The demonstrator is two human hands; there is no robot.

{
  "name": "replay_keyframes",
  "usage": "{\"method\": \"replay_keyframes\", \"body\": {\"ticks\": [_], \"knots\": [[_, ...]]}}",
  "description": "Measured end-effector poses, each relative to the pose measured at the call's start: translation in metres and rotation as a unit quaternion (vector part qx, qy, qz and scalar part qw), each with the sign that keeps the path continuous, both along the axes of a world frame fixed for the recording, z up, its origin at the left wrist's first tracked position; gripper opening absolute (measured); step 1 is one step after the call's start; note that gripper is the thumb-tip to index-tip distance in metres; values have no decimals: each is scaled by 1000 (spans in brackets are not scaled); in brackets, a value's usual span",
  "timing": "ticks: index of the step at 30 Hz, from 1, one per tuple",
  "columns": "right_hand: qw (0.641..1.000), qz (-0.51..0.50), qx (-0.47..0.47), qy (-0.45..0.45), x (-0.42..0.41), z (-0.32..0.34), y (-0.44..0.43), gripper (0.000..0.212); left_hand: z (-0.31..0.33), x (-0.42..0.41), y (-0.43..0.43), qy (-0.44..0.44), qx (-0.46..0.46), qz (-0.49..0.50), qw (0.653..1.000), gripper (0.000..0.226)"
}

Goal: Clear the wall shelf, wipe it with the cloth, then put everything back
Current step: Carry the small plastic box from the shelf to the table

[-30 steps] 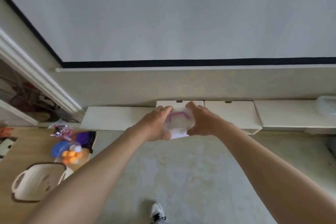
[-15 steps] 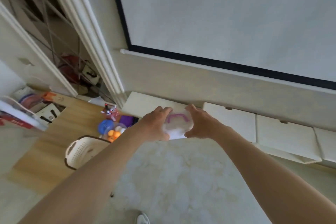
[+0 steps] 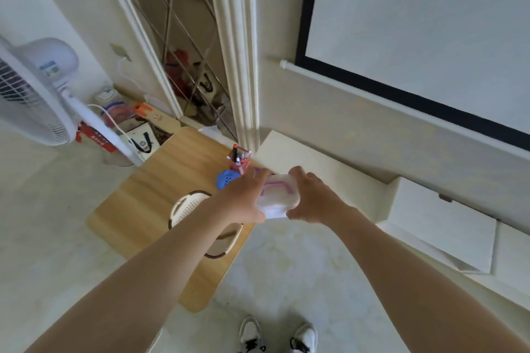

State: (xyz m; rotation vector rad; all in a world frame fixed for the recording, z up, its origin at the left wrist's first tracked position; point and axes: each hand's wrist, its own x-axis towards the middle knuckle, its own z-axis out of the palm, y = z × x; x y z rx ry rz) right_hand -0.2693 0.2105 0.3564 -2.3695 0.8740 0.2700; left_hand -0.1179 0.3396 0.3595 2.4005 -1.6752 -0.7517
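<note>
I hold a small clear plastic box with a purple handle (image 3: 277,195) between both hands. My left hand (image 3: 243,198) grips its left side and my right hand (image 3: 311,199) grips its right side. The box hangs in the air over the right edge of a low wooden table (image 3: 155,203), in front of the white wall shelf (image 3: 321,169). The part of the shelf in view is bare. No cloth is in view.
On the table stand a white basket (image 3: 186,206) partly under my left arm, a blue round object (image 3: 225,179) and a red pen holder (image 3: 240,162). A white standing fan (image 3: 34,94) is at left. White cabinets (image 3: 441,226) run along the wall at right.
My view and both hands have swung left with the box, from in front of the shelf to above the table's right edge. The grip is unchanged.
</note>
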Motion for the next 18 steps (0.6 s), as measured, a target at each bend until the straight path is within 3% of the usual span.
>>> {"method": "replay_keyframes", "body": {"ticks": [2,6,14,18], "knots": [[1000,27,0,1,12,1,0,76,1,3,6,-10,6,25,1000,78],[997,77,4,-11,39,4,1,79,9,15,17,-35,12,68,997,83],[992,130,3,-1,125,-9,-13,91,-5,84,14,-33,18,134,990,75],[989,146,-19,12,199,-32,-34,87,-37,149,-3,-20,0,175,984,65]]}}
